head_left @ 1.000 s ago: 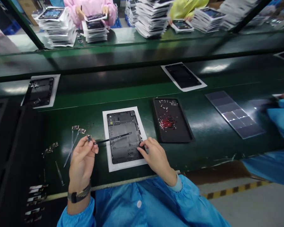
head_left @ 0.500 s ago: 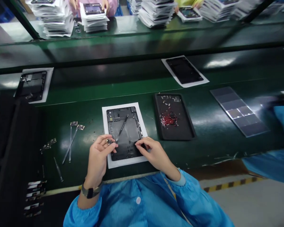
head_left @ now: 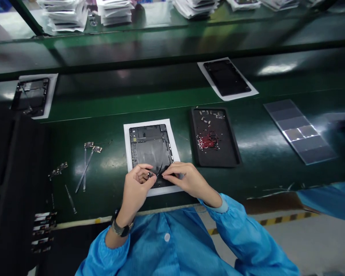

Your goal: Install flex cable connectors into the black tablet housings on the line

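Note:
My left hand point(head_left: 138, 184) is closed on a small circuit board point(head_left: 150, 175), held between thumb and fingers above the lower part of a black tablet housing point(head_left: 151, 147). A thin dark strip point(head_left: 160, 169) sticks up from the fingertips; whether it is part of the board I cannot tell. Just to the right, my right hand point(head_left: 188, 178) has thumb and index finger pinched together. What is between them is too small to make out. The housing lies on a white sheet point(head_left: 127, 143), with both hands covering its lower edge.
Right of the sheet stands a black tray point(head_left: 232, 149) with red-wired small parts point(head_left: 208, 141). Boards with ribbon cables point(head_left: 87, 168) lie left. A clear divided sheet point(head_left: 300, 132) is far right. Behind are two more housings point(head_left: 227, 76) point(head_left: 34, 96) and paper stacks point(head_left: 64, 15).
My left hand has moved right with the board, close to my right hand. The dark strip that lay up across the housing now points up between the hands. The view has tilted down slightly.

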Demonstrator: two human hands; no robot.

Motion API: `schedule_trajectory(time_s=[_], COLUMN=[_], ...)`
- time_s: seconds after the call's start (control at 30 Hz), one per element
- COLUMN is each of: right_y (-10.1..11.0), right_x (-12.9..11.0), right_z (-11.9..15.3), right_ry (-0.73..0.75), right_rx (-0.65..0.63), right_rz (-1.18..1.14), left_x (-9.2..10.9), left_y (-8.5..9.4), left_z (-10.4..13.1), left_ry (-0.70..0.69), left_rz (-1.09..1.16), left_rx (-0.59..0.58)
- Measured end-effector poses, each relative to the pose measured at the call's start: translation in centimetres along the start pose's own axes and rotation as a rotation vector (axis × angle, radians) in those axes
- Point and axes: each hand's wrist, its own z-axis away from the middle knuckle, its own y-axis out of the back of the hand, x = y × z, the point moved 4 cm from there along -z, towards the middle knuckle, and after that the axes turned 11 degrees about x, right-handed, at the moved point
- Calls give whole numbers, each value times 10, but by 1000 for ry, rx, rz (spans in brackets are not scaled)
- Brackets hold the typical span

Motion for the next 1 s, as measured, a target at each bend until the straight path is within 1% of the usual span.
schedule_trajectory(time_s=[0.1, 0.2, 0.27, 0.37, 0.53, 0.63, 0.7, 0.77, 0.93, 1.0], right_y=[0, -4, -7, -10, -10, -7, -5, -3, -2, -3], right_x=[-4, -7, -9, -13, -16, -18, -18, -16, -9, -8], right_z=[1, 4, 7, 10, 11, 7, 4, 2, 2, 3], right_ry=[99, 167, 198, 210, 154, 64, -9, -82, -191, -217], right_rx=[17, 12, 10, 1, -33, -59, -78, -92, -101, -101], right_rz=[137, 267, 337, 394, 429, 363, 289, 199, -40, -86], left_x=[-2, -5, -6, -6, -1, 3, 3, 1, -11, -11], left_y=[-6, -10, -12, -15, -18, -19, -18, -15, -7, -5], left_z=[3, 5, 5, 5, 5, 8, 9, 9, 5, 3], left_ry=[-34, -89, -126, -144, -228, -307, -325, -282, 48, 109], left_rz=[-123, -217, -237, -267, -362, -378, -360, -327, -93, -17], left_rx=[-33, -53, -56, -82, -91, -113, -118, -112, -151, -162])
